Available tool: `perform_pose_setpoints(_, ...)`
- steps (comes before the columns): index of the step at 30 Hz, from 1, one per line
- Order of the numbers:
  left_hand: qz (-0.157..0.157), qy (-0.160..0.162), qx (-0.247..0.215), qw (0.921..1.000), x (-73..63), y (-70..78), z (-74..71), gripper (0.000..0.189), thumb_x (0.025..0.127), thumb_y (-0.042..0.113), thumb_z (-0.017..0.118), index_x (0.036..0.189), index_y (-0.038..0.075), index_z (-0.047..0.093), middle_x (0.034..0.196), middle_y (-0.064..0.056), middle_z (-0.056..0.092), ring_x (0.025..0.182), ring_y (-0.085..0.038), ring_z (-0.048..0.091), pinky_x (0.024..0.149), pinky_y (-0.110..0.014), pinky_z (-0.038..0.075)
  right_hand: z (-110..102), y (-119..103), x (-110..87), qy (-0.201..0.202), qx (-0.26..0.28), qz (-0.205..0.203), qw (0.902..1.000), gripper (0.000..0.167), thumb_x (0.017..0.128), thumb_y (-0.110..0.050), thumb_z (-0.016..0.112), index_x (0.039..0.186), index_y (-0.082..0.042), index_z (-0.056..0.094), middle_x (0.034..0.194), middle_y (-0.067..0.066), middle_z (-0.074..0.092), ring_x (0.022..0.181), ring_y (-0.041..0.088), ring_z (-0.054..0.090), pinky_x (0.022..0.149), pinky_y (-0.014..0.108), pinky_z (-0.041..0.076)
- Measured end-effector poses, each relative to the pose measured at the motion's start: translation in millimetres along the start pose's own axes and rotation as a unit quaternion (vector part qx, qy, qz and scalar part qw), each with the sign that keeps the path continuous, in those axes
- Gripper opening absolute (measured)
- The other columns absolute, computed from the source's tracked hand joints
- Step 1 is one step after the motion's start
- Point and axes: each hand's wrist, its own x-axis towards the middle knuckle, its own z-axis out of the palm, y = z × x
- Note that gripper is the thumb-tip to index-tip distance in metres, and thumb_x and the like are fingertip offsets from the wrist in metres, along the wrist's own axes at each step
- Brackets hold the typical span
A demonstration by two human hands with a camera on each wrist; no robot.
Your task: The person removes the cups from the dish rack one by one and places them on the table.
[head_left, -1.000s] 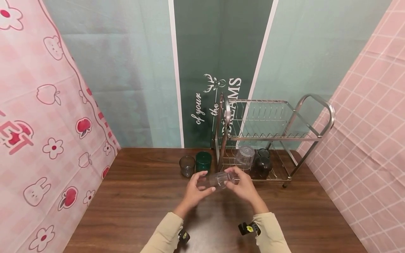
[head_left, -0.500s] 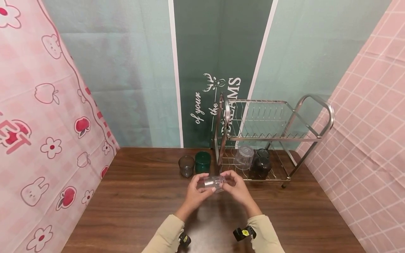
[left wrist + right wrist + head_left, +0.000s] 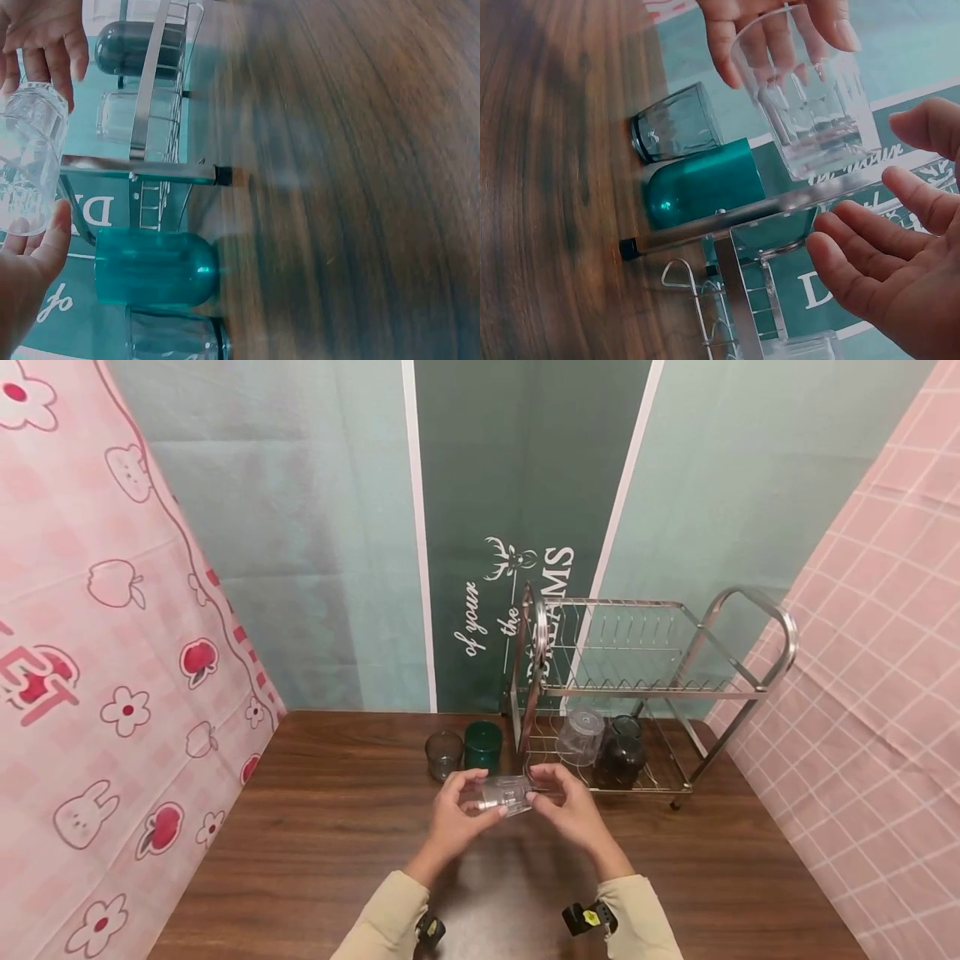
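Two bare hands work above a brown wooden table. The fingers of the left hand curl around the mouth end of a clear tumbler, thumb on the near side, and hold it off the table. The tumbler is tipped well over, mouth toward the left palm, base toward the right fingers. The right hand is half open, fingers spread and gently bent; in its wrist view they grip nothing and stand just beside the base.

Beyond the left fingertips, a green glass and a smoky glass stand side by side on the table. Beyond the right fingers and further right is a two-tier metal rack. Its lower tier bears an upturned clear glass and two dark glasses.

The work looks about halfway: three glasses are in the rack, while the held tumbler and the two beyond the left fingers are outside it.

Compared with a second ago, the tumbler lies further left, its base no longer reaching between the right fingers and thumb. The other glasses appear unmoved.
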Motion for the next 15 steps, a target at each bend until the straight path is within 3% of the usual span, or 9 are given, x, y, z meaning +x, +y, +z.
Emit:
perform_pose_setpoints(4, 0.005, 0.008, 0.053, 0.9986, 1.7, -15.5, -5.7, 0.055, 0.067, 0.006, 0.083, 0.115, 0.001, 0.057, 0.106, -0.021, 0.053, 0.097, -0.037, 0.054, 0.073, -0.044, 0.051, -4.8, -3.2, -2.3, -0.002, -0.089, -0.028, 0.9957, 0.035, 0.076, 0.0, 0.072, 0.108, 0.001, 0.06, 0.105, 0.014, 0.063, 0.097, 0.033, 0.059, 0.077, 0.038, 0.049)
perform_pose_setpoints(8, 0.009, 0.033, 0.12, 0.9922, 5.7, -26.2, -15.6, 0.058, 0.065, 0.018, 0.086, 0.115, 0.009, 0.059, 0.104, -0.009, 0.057, 0.095, -0.025, 0.056, 0.07, -0.038, 0.051, -12.3, -4.2, -0.9, -0.019, -0.206, -0.053, 0.977, 0.038, 0.075, -0.008, 0.073, 0.111, -0.002, 0.061, 0.107, 0.011, 0.062, 0.099, 0.031, 0.058, 0.083, 0.045, 0.045)
perform_pose_setpoints(15, 0.007, 0.051, 0.162, 0.9854, 11.2, -29.5, -33.0, 0.055, 0.064, 0.023, 0.086, 0.112, 0.011, 0.063, 0.1, -0.005, 0.057, 0.09, -0.021, 0.056, 0.067, -0.039, 0.051, -25.9, -7.0, 8.4, -0.074, -0.3, -0.071, 0.9484, 0.04, 0.078, -0.016, 0.072, 0.114, -0.003, 0.06, 0.112, 0.014, 0.058, 0.104, 0.034, 0.054, 0.085, 0.049, 0.042)
